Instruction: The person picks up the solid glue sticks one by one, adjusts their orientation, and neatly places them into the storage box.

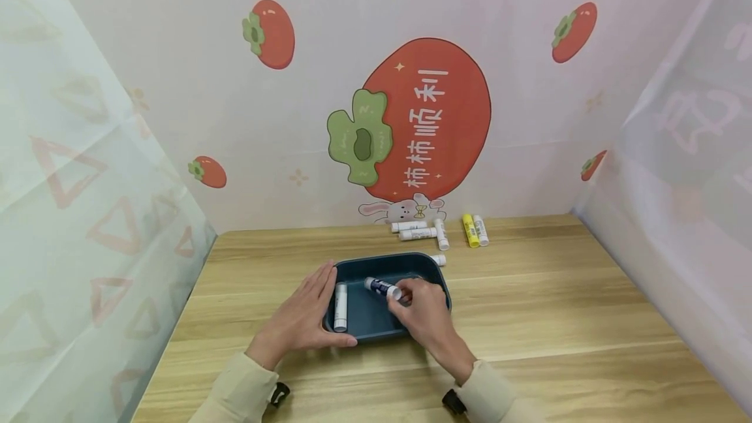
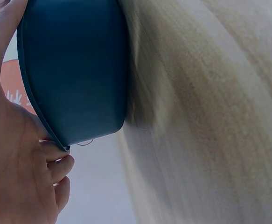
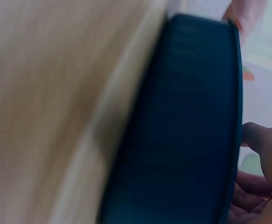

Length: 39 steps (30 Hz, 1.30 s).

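A dark blue tray [image 1: 376, 337] sits on the table in front of me. My left hand [image 1: 302, 315] holds its left end, thumb along the near wall and fingers along the left side; the left wrist view shows this hand [image 2: 14, 154] at the rim. Over the tray's inside, my right hand [image 1: 427, 312] pinches a glue stick with a dark blue label [image 1: 382, 288] by its white end. In the right wrist view the tray's outer wall hides the glue stick from sight. A white glue stick [image 1: 341, 307] lies along the left inside of the tray.
Several white glue sticks [image 1: 418, 234] lie at the table's back edge behind the tray. Right of them, a yellow glue stick [image 1: 470, 231] lies beside a white one [image 1: 480, 230]. Another white tube [image 1: 439, 259] shows partly behind the tray. Printed cloth walls [image 1: 317, 201] enclose the wooden table [image 1: 558, 318].
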Tool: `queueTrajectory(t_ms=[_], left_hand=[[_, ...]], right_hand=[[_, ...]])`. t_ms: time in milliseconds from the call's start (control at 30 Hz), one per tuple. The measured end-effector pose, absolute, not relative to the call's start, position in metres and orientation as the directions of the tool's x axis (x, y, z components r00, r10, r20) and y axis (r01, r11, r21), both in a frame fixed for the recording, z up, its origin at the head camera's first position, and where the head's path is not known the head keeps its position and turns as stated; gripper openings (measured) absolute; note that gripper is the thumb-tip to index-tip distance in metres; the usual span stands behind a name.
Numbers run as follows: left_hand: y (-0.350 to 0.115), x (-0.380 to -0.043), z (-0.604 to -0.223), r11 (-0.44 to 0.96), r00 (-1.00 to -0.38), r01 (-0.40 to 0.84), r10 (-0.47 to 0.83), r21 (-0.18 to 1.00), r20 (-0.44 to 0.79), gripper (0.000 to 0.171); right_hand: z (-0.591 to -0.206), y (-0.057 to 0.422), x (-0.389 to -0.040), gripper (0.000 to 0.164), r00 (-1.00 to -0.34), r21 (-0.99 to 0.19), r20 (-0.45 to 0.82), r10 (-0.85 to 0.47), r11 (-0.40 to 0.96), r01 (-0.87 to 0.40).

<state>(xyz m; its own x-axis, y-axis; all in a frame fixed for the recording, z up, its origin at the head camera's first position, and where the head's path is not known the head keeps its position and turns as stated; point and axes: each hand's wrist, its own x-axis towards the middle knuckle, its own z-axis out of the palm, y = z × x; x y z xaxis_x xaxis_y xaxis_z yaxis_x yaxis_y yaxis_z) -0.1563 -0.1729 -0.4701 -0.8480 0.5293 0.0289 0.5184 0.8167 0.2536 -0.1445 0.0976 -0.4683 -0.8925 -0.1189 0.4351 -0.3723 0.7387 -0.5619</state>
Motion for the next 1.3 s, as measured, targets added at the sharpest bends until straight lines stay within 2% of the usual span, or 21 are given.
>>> queueTrajectory(t_ms=[367,600,800,933,1000,1200,1300], left_hand=[[-0.172,-0.158,-0.471,0.818,-0.850,0.515,0.526,0.257,0.031,0.137],[-0.173,-0.156,-0.469,0.815,-0.847,0.521,0.531,0.254,0.034,0.136],[-0.174,-0.156,-0.470,0.814,-0.846,0.523,0.532,0.253,0.034,0.135],[-0.175,-0.156,-0.471,0.812,-0.844,0.526,0.534,0.253,0.042,0.136],[-0.175,-0.156,-0.471,0.811,-0.843,0.530,0.536,0.250,0.046,0.136],[-0.175,-0.156,-0.471,0.809,-0.842,0.530,0.538,0.253,0.042,0.136],[-0.175,-0.156,-0.471,0.807,-0.840,0.532,0.540,0.256,0.043,0.135]], right_hand=[[-0.470,0.062,-0.139,0.019,-0.953,-0.621,0.276,-0.124,0.734,-0.275],[-0.464,0.051,-0.140,0.021,-0.984,-0.704,0.102,-0.144,0.689,-0.174],[-0.464,0.044,-0.143,0.052,-0.982,-0.730,-0.025,-0.188,0.675,-0.111],[-0.463,0.039,-0.144,0.059,-0.975,-0.733,-0.081,-0.206,0.675,-0.082],[-0.462,0.036,-0.144,0.059,-0.971,-0.733,-0.099,-0.217,0.676,-0.077],[-0.461,0.028,-0.144,0.044,-0.960,-0.714,-0.154,-0.233,0.698,-0.055],[-0.461,0.027,-0.145,0.042,-0.957,-0.695,-0.169,-0.235,0.717,-0.054]])
